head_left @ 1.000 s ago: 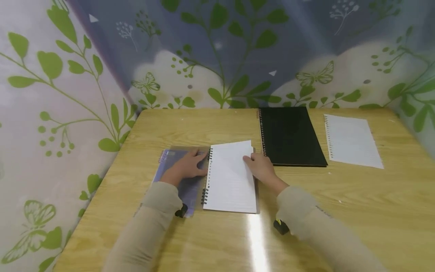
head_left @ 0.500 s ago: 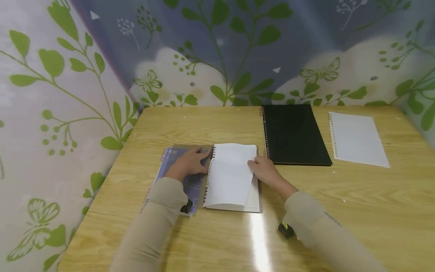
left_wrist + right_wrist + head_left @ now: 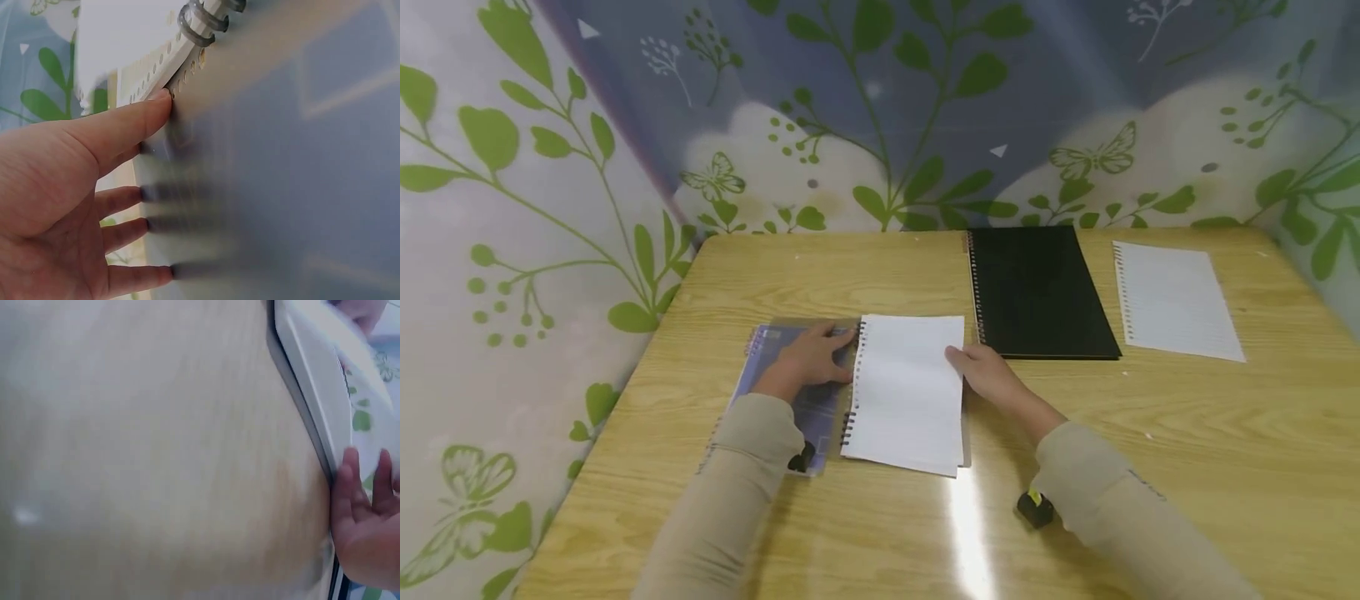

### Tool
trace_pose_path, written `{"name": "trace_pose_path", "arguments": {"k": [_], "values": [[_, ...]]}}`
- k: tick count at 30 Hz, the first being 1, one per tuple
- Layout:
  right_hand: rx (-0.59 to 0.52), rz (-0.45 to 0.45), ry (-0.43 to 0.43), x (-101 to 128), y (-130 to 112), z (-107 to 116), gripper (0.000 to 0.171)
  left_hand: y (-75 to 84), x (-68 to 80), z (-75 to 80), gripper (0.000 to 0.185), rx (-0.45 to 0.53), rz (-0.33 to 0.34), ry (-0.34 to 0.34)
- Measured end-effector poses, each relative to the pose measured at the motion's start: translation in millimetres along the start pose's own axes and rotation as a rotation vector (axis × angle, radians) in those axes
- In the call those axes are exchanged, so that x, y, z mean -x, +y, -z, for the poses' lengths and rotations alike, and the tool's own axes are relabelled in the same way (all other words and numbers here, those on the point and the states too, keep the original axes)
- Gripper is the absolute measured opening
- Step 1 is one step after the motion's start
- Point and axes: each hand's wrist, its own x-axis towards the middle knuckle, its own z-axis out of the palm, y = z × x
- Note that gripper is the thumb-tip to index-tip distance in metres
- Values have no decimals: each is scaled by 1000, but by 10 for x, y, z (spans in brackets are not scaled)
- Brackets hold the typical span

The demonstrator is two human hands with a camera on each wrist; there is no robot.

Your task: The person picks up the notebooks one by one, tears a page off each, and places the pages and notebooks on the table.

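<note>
A loose-leaf notebook (image 3: 906, 392) lies open on the table, white page up, with dark rings at the top and bottom of its left edge. Its frosted cover (image 3: 294, 150) is folded out to the left, showing bluish. My left hand (image 3: 808, 360) rests on that cover beside the rings, fingers spread and fingertips touching it in the left wrist view. My right hand (image 3: 992, 375) pinches the right edge of the top sheet (image 3: 910, 375). That sheet sits slightly askew, its lower right corner past the pages below. In the right wrist view, my right hand (image 3: 369, 519) is at the page edge.
A black spiral-bound notebook (image 3: 1041, 292) lies at the back, right of centre. Farther right is a loose punched sheet (image 3: 1180, 300). A patterned wall (image 3: 880, 117) borders the wooden table (image 3: 1150, 500) at the back.
The top sheet, curled with its lower right corner lifted half a second ago, now lies flatter with that corner lower. My right hand keeps hold of its edge; my left hand stays put.
</note>
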Motion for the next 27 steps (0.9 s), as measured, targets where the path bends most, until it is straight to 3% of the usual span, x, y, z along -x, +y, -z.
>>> {"name": "trace_pose_path", "arguments": {"k": [5, 9, 13, 19, 27], "values": [[-22, -32, 29, 147, -17, -64, 61, 3, 11, 9, 75, 3, -23, 8], [39, 1, 25, 359, -25, -165, 46, -11, 4, 2, 76, 6, -24, 13], [98, 85, 100, 511, -27, -260, 33, -24, 4, 2, 77, 3, -10, 14], [73, 114, 177, 511, 8, -282, 22, -6, 28, 4, 77, 26, -6, 9], [1, 97, 152, 498, 52, -252, 20, 21, 79, 20, 76, 28, -10, 5]]}}
